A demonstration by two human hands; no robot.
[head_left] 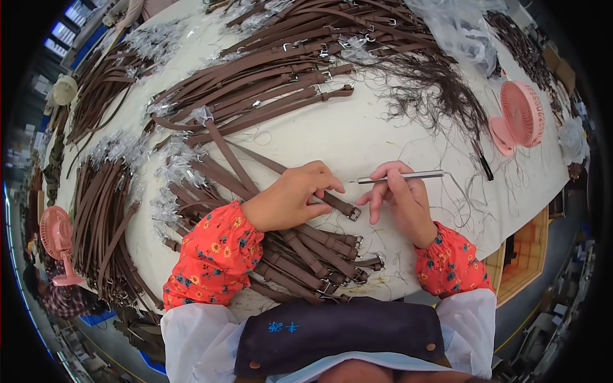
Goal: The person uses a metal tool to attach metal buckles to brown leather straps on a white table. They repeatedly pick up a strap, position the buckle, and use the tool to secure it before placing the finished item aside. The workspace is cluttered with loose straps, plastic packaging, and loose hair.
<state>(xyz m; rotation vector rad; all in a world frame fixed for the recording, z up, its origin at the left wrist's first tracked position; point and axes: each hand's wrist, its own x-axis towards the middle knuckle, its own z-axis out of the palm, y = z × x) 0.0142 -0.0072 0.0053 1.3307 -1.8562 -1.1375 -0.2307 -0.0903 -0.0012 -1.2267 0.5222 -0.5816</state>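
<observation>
- The left hand (290, 199) lies curled, palm down, on a brown strap (332, 203); its fingertips press the strap to the white table (357, 137).
- The strap's buckle end (353, 214) pokes out just right of that hand, between the two hands.
- The right hand (402, 199) sits just right of the buckle end, thumb and forefinger pinched shut on a thin metal tool (399, 177); the other fingers hang loosely bent.
- The tool runs level, its tip pointing toward the left hand's fingertips, its far end bent down past the right hand.
- A pile of straps (313, 255) with buckles lies just below the held strap, under the left forearm in its red flowered sleeve (214, 255).
- More straps (268, 89) fan out above the held strap, some with clear plastic wraps.
- A tangle of dark threads (434, 92) lies up and right of the strap.
- A pink fan (520, 118) stands well right of the strap, near the table edge.
- Another strap bundle (102, 204) lies far left of it.
</observation>
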